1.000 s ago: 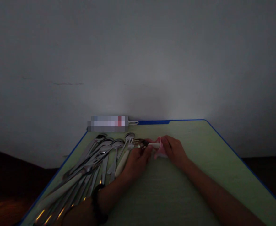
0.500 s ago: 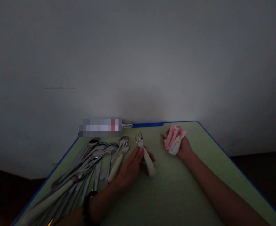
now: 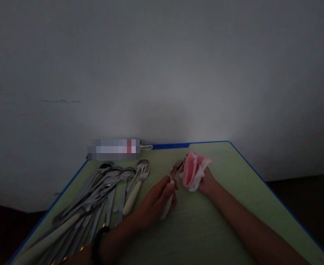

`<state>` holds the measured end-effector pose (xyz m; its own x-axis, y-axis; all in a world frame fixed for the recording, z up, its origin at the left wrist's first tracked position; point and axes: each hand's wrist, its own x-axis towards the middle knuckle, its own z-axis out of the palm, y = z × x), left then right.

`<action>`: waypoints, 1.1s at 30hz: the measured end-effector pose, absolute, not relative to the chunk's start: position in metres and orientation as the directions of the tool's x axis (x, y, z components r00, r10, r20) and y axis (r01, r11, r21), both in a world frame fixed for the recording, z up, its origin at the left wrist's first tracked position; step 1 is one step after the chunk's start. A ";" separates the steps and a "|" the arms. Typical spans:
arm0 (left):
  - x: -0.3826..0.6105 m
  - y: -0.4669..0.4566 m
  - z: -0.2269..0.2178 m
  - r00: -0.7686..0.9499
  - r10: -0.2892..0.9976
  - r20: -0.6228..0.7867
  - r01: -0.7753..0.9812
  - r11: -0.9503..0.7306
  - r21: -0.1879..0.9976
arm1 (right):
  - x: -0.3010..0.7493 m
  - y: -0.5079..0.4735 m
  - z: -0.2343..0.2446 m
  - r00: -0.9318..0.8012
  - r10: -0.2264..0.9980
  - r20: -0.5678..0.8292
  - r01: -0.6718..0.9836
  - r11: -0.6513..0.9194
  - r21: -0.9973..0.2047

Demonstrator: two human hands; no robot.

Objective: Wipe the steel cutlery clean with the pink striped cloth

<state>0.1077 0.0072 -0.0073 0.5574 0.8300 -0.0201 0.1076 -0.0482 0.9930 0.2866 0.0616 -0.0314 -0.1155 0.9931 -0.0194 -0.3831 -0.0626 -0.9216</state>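
I see the fork (image 3: 175,169), which pointed toward the wall half a second ago, now slanting right above the bench (image 3: 203,228), tines just beside the pink cloth (image 3: 194,170). My left hand (image 3: 156,198) grips its pale handle; my right hand (image 3: 206,182), grasping the cloth, has come closer. Other cutlery (image 3: 110,204) lies unmoved at left.

Probably a home, though which room cannot be told: everyday cutlery (image 3: 88,206) lies at eight o'clock on a small pale-green table (image 3: 200,228) with a blue edge, set against a plain, scuffed wall (image 3: 162,73) at twelve o'clock, dark floor (image 3: 302,206) showing at four o'clock.
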 end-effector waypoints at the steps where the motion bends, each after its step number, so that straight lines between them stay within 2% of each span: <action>1: 0.108 0.007 -0.006 0.563 0.826 -0.008 0.137 -0.084 0.987 | 0.287 0.062 -0.032 -0.115 0.992 -0.057 -0.424 -0.100 -0.900; 4: 0.108 0.008 -0.003 0.552 0.833 0.021 0.267 -0.201 0.942 | 0.283 0.063 -0.031 -0.182 0.963 -0.200 -0.528 -0.268 -0.806; 7: 0.109 0.010 -0.003 0.457 0.885 0.084 0.355 -0.269 0.895 | 0.275 0.061 -0.028 -0.195 0.956 -0.218 -0.536 -0.290 -0.793; 10: 0.108 0.015 -0.005 0.316 0.939 0.138 0.391 -0.261 0.882 | 0.270 0.057 -0.027 -0.191 0.968 -0.161 -0.530 -0.240 -0.813; 12: 0.108 0.017 -0.005 0.251 0.960 0.123 0.402 -0.219 0.889 | 0.270 0.056 -0.028 -0.158 0.983 -0.093 -0.495 -0.160 -0.854; 15: 0.109 0.018 -0.001 0.242 0.966 0.086 0.361 -0.172 0.917 | 0.273 0.056 -0.031 -0.145 0.989 0.019 -0.370 -0.037 -0.928; 19: 0.111 0.017 0.003 0.225 0.973 0.049 0.356 -0.129 0.926 | 0.275 0.056 -0.033 -0.153 0.985 0.075 -0.248 0.035 -0.968; 21: 0.110 0.018 0.002 0.195 0.981 -0.002 0.313 -0.061 0.948 | 0.275 0.056 -0.032 -0.117 0.988 0.097 -0.275 0.061 -0.960; 24: 0.106 0.021 -0.004 0.108 0.992 -0.062 0.119 0.049 0.992 | 0.274 0.052 -0.027 -0.139 0.976 0.168 -0.265 0.127 -0.956; 27: 0.103 0.024 -0.009 0.030 0.998 -0.060 -0.060 0.062 0.996 | 0.272 0.043 -0.023 -0.272 0.922 0.275 -0.082 0.262 -0.961; 29: 0.103 0.025 -0.010 0.025 0.999 -0.046 -0.103 0.048 0.994 | 0.270 0.037 -0.021 -0.336 0.890 0.307 0.038 0.339 -0.940; 31: 0.104 0.024 -0.011 0.038 0.998 -0.040 -0.117 0.044 0.992 | 0.268 0.034 -0.021 -0.316 0.896 0.313 0.109 0.362 -0.926; 33: 0.105 0.023 -0.011 0.051 0.998 -0.033 -0.135 0.040 0.990 | 0.267 0.035 -0.021 -0.287 0.917 0.277 0.117 0.321 -0.940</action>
